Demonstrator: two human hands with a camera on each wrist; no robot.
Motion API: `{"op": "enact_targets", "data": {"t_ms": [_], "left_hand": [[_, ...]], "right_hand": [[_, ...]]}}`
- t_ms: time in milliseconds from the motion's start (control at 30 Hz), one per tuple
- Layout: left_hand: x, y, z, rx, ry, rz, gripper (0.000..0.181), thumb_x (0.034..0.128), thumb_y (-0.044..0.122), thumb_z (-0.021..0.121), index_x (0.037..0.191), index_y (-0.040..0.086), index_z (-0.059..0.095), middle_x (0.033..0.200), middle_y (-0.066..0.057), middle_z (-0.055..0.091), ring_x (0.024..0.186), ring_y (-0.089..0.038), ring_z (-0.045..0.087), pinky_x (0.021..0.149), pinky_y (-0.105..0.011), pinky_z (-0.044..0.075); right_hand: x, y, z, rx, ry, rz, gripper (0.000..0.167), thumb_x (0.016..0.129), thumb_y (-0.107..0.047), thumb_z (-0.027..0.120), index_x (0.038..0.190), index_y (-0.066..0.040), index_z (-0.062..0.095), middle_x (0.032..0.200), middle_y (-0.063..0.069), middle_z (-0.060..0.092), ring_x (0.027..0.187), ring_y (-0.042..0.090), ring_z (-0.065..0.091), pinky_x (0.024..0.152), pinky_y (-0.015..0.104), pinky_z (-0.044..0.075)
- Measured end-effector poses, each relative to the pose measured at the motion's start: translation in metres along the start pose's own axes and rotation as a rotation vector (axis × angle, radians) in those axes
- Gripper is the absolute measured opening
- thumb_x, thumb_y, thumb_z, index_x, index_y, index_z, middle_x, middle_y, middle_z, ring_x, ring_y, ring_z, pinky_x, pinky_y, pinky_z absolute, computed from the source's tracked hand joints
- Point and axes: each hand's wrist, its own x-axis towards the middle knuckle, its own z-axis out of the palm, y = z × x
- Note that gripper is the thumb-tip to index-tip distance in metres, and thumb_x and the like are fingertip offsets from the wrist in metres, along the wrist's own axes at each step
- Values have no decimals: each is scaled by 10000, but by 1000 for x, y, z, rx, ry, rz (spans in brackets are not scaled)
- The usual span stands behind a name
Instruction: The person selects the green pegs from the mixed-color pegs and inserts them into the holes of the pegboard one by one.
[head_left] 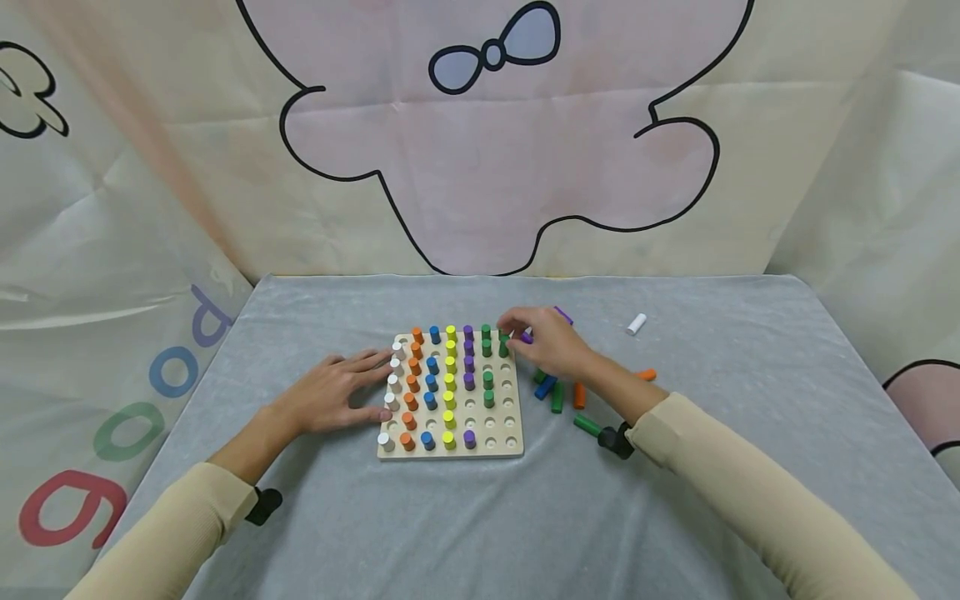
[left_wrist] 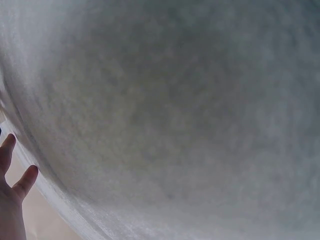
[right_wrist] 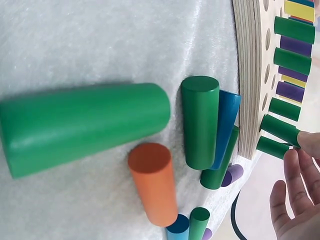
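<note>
A wooden pegboard (head_left: 497,448) lies on the cloth, with white, orange, blue, yellow, purple and green pegs upright in columns. My left hand (head_left: 330,392) rests at its left edge, fingers spread near the white pegs (head_left: 393,383); only part of that hand shows in the left wrist view. Over the far right corner, my right hand (head_left: 551,340) pinches a green peg (right_wrist: 280,129) between thumb and fingertips. This peg stands at the board among other green pegs (head_left: 488,390). Whether it is fully seated in its hole cannot be told.
Right of the board lie loose pegs: a blue peg (head_left: 546,387), a green peg (head_left: 587,425), an orange peg (head_left: 579,396) and several more, partly under my right forearm. A white peg (head_left: 636,324) lies farther off. Grey cloth (head_left: 450,525) covers the table.
</note>
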Motion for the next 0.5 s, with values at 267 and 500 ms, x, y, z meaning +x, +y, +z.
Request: {"op": "enact_targets", "data": {"t_ms": [267,500], "left_hand": [[1,1,-1,0,-10,-10,833,877,694,572,1504,157,461,1598,-36,342,1449,-302,345,1026,-608,371],[1,2,-1,3,-13,-13,831,882,689,570,1501,145,464,1597,-46,344,1447,-315,344,1021,-613,371]], "right_hand": [[1,2,1,-1,3,-7,248,921,-22,689,1169,-9,685,1090,90,706,933,187,632,873,386,533],[1,2,1,-19,3,-14,248,916,-20,694,1163,-17,688,1085,76,707,933,184,635,875,385,532]]}}
